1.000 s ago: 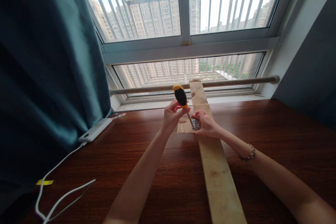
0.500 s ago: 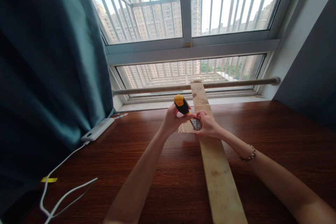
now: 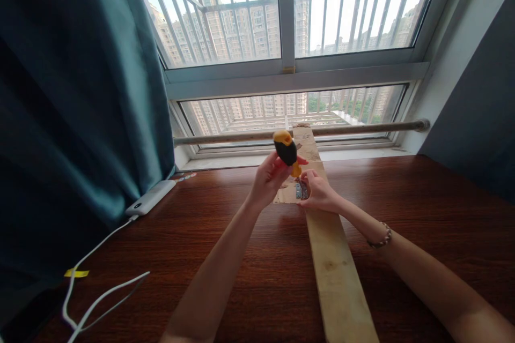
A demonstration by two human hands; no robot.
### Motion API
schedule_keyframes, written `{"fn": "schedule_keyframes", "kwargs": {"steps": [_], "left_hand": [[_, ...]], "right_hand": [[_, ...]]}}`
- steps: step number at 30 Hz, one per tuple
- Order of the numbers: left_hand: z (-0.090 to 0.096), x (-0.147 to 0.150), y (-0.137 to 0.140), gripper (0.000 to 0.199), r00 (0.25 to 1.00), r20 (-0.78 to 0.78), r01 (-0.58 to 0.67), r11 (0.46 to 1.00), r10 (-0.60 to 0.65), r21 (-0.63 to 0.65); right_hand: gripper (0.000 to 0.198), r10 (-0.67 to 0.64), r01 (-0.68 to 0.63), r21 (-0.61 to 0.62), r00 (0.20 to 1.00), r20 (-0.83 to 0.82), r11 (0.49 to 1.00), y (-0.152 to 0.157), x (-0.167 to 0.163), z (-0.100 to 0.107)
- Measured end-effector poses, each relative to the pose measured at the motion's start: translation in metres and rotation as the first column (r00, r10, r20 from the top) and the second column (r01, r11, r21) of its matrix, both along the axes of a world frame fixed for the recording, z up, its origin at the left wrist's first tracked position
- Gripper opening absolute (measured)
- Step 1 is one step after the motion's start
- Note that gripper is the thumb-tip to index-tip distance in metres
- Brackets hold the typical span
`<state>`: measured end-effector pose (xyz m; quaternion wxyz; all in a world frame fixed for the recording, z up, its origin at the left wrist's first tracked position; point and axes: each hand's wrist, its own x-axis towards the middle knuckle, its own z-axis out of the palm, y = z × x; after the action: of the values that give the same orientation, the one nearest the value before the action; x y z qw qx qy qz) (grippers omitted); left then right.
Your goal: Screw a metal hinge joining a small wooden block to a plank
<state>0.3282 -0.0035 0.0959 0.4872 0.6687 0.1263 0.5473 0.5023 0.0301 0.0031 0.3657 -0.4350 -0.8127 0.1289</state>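
- Reddish-brown wooden table (image 3: 249, 273) under a barred window (image 3: 225, 21), with a blue-green curtain (image 3: 88, 91) hanging at its left.
- Yellow-and-black screwdriver (image 3: 285, 151) over the table, towards the middle of its far edge. Its long axis slants steeply: handle end up and a little left, shaft down and slightly right to the hinge. Its very tip is too small to make out.
- Left hand (image 3: 270, 181): fingers and thumb clamped on the screwdriver's handle.
- Right hand (image 3: 319, 193): thumb on the near side and fingers on the far side, closed about a small metal hinge (image 3: 298, 191).
- Long pale plank (image 3: 338, 268) under the right hand, its long axis running away from the viewer, its far end reaching past the table's far edge.
- Short wooden piece (image 3: 284, 196) jutting left beside the plank, under the hinge.
- White power bank (image 3: 151, 198) near the table's far left corner, with a white cable (image 3: 96, 240) trailing nearer.
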Motion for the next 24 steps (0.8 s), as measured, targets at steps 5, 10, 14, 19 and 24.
{"fn": "schedule_keyframes", "kwargs": {"steps": [5,10,14,19,24], "left_hand": [[0.012,-0.017,0.009,0.025,0.942,0.293,-0.149,0.986,0.166,-0.077],[0.003,-0.027,0.022,0.023,0.936,0.290,-0.156,0.972,0.202,-0.174],[-0.009,-0.025,0.029,0.024,0.960,0.223,-0.127,0.971,0.171,-0.202],[-0.016,-0.021,0.032,0.024,0.969,0.193,-0.115,0.974,0.153,-0.193],[-0.019,-0.019,0.033,0.023,0.975,0.184,-0.094,0.980,0.127,-0.178]], "right_hand": [[0.060,-0.007,0.006,0.013,1.000,0.019,1.000,0.001,0.001,-0.002],[0.062,-0.001,0.001,-0.007,1.000,0.012,1.000,0.002,0.002,-0.004],[0.063,0.027,-0.027,0.001,1.000,-0.016,1.000,0.003,0.001,-0.006],[0.062,0.026,-0.026,-0.010,0.999,-0.019,1.000,0.003,0.001,-0.006],[0.063,0.026,-0.026,-0.004,0.999,-0.023,1.000,0.003,0.001,-0.006]]}}
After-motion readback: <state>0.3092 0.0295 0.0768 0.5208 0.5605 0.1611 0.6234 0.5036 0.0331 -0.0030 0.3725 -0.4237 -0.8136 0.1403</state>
